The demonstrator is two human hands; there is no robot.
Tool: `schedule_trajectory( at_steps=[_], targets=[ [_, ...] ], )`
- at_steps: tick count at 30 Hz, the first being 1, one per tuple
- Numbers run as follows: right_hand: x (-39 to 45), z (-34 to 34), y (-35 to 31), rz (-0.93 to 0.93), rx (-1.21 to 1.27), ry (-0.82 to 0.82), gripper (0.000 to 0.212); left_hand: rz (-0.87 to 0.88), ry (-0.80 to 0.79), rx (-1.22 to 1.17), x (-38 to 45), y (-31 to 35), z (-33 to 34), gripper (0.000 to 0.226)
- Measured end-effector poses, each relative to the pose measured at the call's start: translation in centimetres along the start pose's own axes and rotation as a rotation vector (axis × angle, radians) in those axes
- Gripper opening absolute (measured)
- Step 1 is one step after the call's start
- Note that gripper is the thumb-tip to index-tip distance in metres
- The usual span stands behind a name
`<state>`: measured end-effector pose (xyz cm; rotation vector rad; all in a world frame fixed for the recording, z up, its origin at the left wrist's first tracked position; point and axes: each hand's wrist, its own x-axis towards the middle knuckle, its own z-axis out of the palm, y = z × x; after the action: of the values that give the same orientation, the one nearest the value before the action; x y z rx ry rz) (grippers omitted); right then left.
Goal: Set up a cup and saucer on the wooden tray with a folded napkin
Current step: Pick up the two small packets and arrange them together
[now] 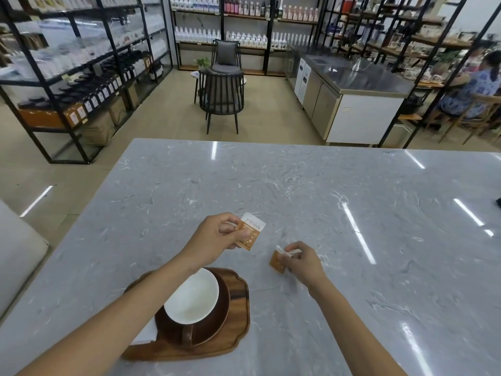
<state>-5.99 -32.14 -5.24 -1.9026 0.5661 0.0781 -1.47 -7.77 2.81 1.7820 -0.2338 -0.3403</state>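
A wooden tray [238, 308] lies at the near edge of the grey marble table [298, 185]. On it a brown saucer [221, 321] carries a brown cup with a white inside [192, 297], handle toward me. A white folded napkin [147, 332] shows at the tray's left, partly hidden under my left forearm. My left hand [217, 237] holds an orange and white sachet [250, 232] above the table beyond the tray. My right hand [301, 261] pinches a second orange sachet [277, 263] to the right of the tray.
Beyond the table stand a dark chair [222, 93], black shelving with bottles [81, 77] on the left, and a steel counter [352, 85] on the right. A person sits at far right [474, 88]. A dark object [498, 203] lies at the table's right edge.
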Motion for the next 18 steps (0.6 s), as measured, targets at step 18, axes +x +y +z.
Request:
schedule_trajectory(
  at_steps=[18],
  targets=[
    [-12.8, 1.9, -9.1, -0.329, 0.486, -0.063, 0.029, 0.094, 0.019, -0.291, -7.8, 0.4, -0.3, 0.024]
  ],
)
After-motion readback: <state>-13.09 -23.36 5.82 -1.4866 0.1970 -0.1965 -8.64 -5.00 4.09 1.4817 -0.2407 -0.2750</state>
